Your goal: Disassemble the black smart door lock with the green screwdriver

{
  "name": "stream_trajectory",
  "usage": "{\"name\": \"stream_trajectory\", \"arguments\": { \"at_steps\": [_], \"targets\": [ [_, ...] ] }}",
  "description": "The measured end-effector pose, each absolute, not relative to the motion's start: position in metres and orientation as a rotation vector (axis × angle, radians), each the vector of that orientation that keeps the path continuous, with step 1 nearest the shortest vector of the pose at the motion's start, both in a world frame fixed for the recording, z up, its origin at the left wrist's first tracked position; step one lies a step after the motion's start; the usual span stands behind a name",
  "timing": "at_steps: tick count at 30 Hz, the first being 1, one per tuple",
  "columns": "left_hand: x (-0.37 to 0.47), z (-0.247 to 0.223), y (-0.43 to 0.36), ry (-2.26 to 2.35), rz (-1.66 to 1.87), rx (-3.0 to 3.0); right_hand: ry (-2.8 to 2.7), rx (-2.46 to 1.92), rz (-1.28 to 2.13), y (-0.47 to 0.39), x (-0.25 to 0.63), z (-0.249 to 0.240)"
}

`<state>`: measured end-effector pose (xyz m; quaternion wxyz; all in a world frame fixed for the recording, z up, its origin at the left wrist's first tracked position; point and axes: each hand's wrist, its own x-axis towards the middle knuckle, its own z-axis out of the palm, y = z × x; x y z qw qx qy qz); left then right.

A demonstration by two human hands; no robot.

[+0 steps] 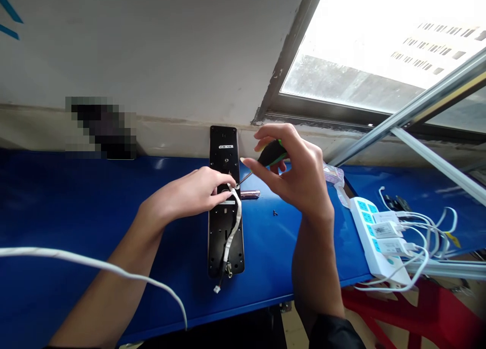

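Observation:
A long black panel [217, 237], with holes and small white labels, lies lengthwise on the blue tabletop. My right hand [299, 172] grips a screwdriver [274, 153] by its black and green handle. Its thin shaft slants down to the left and its tip meets the panel near the middle. Close to the tip, the fingers of my left hand [197, 189] are closed in a pinch on a white-wrapped cable [236, 217]. That cable runs down the panel to a small white connector [216, 289] past its lower end. My left fingertips partly hide the spot under the tip.
Small dark screws [275, 213] and a shiny pinkish cylinder [250, 194] lie right of the panel. A white power strip [362, 222] with plugged-in chargers and tangled cables sits at the right. A loose white cable [114, 268] crosses over my left forearm. A red stool [425, 308] stands below.

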<state>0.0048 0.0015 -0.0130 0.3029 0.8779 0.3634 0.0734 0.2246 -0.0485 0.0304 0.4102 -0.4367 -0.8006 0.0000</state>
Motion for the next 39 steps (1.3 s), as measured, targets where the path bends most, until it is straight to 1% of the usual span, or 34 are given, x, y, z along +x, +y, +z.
{"name": "stream_trajectory", "arguments": {
  "at_steps": [2, 8, 13, 19, 23, 29, 39],
  "targets": [
    [0.005, -0.013, 0.002, 0.959, 0.193, 2.323, -2.01, -1.114, -0.023, -0.047, 0.226, 0.029],
    [0.005, -0.011, 0.0, 0.994, 0.168, 2.326, -2.02, -1.096, 0.06, -0.049, 0.226, 0.029],
    [0.006, -0.009, 0.001, 1.005, 0.143, 2.319, -2.004, -1.128, 0.018, -0.047, 0.227, 0.029],
    [0.007, -0.01, 0.003, 0.992, 0.147, 2.315, -2.01, -1.082, 0.081, -0.047, 0.229, 0.029],
    [0.007, -0.014, 0.006, 1.005, 0.196, 2.316, -1.983, -1.11, 0.055, -0.046, 0.229, 0.028],
    [0.008, -0.018, 0.011, 0.999, 0.266, 2.317, -1.995, -1.086, 0.133, -0.047, 0.227, 0.031],
    [0.013, -0.024, 0.012, 1.067, 0.345, 2.353, -1.902, -1.092, 0.153, -0.05, 0.232, 0.033]
  ]
}}
